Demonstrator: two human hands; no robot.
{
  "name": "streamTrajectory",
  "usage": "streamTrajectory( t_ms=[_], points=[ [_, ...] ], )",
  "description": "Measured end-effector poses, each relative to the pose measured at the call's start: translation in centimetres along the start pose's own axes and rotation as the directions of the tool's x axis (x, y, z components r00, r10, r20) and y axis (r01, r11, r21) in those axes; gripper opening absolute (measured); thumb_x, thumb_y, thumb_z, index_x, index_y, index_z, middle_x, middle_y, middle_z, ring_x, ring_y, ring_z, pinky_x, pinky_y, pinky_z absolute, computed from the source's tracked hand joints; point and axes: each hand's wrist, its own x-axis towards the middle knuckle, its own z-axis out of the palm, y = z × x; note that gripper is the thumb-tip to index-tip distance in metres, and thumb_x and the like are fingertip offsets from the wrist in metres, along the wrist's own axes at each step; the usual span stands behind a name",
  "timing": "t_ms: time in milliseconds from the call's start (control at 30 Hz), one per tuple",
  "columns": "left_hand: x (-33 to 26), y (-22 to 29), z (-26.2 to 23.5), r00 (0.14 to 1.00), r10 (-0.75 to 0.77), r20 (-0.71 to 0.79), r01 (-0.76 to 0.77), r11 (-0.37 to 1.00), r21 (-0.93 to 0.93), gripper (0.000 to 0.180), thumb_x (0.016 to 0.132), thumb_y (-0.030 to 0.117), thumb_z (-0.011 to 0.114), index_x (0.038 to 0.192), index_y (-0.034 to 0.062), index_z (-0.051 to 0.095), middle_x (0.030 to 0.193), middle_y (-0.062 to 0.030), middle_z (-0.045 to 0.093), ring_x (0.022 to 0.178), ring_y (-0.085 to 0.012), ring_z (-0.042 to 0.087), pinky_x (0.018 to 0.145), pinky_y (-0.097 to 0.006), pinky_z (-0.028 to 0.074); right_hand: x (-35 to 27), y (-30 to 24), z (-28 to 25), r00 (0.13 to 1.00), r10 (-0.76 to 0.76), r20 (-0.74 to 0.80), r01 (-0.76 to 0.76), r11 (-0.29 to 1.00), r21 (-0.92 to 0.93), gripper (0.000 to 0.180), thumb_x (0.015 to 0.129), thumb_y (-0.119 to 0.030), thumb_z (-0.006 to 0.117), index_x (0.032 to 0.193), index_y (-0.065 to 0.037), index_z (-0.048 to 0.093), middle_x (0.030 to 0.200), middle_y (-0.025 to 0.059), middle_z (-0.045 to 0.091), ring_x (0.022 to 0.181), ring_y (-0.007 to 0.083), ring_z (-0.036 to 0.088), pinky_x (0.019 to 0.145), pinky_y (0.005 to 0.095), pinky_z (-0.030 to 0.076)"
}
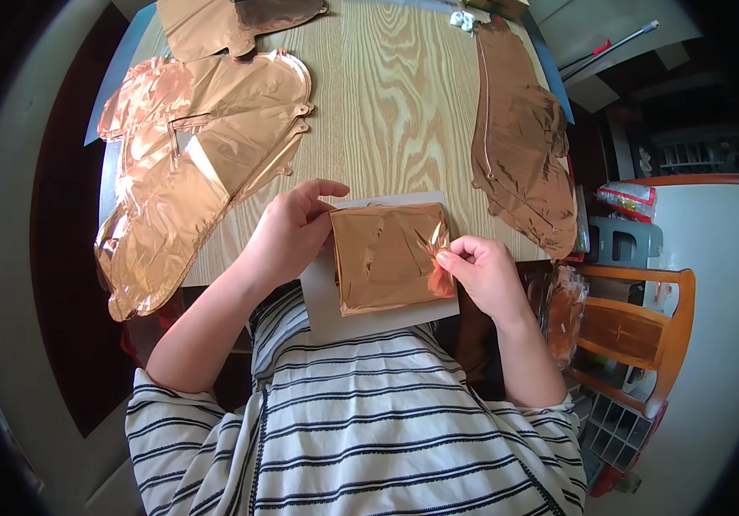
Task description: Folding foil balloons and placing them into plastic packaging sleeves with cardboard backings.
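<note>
A copper-coloured foil balloon (382,267), uninflated and folded into a rough rectangle, lies over a pale grey card (322,314) at the table's near edge, close to my body. At its upper left corner my left hand (290,228) pinches the foil's edge, index finger stretched out above. The thumb and fingers of my right hand (486,271) grip the right edge, where the foil is bunched and creased. Part of the card sticks out past the foil on the left and below.
Flat copper foil balloons lie at the left (223,146) and right (520,129) of the wood-grain table (387,103), with another (202,26) at the far left. Small white items (462,21) sit at the far right. A wooden chair (681,327) and a grey stool (626,239) stand to the right.
</note>
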Motion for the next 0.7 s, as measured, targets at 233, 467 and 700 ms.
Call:
streamTrajectory(
  t_ms=[233, 467, 700],
  points=[
    [-0.3, 0.2, 0.0, 0.998, 0.069, 0.004, -0.069, 0.986, 0.150, 0.031, 0.095, -0.002, 0.058, 0.126, -0.0023, 0.058, 0.099, -0.0088, 0.072, 0.088, -0.0103, 0.067, 0.077, -0.025, 0.055, 0.7, 1.3, 0.1, 1.000, -0.023, -0.010, 0.023, 0.999, 0.042, 0.016, 0.091, -0.012, 0.071, 0.083, 0.002, 0.069, 0.064, -0.0036, 0.059, 0.059, 0.0018, 0.047, 0.052, 0.0230, 0.040],
    [0.3, -1.0, -0.1, 1.000, 0.016, -0.018, -0.016, 0.999, -0.028, 0.026, 0.097, -0.002, 0.055, 0.122, -0.0016, 0.061, 0.098, -0.0078, 0.071, 0.084, -0.0099, 0.068, 0.074, -0.025, 0.057, 1.0, 1.8, -0.2, 1.000, 0.009, -0.009, -0.009, 1.000, -0.018, 0.017, 0.090, -0.013, 0.071, 0.083, 0.002, 0.069, 0.062, -0.0025, 0.060, 0.058, 0.0023, 0.049, 0.053, 0.0239, 0.041],
    [0.3, -0.3, -0.8, 0.994, -0.091, 0.057, 0.098, 0.988, -0.120, 0.029, 0.097, -0.001, 0.054, 0.125, -0.0033, 0.061, 0.106, -0.0096, 0.071, 0.093, -0.0133, 0.070, 0.081, -0.027, 0.059, 1.0, 0.7, 0.8, 0.996, -0.049, -0.075, 0.037, 0.987, -0.154, 0.015, 0.090, -0.011, 0.070, 0.084, 0.002, 0.069, 0.061, 0.0005, 0.060, 0.055, 0.0050, 0.049, 0.052, 0.0252, 0.040]
  ],
)
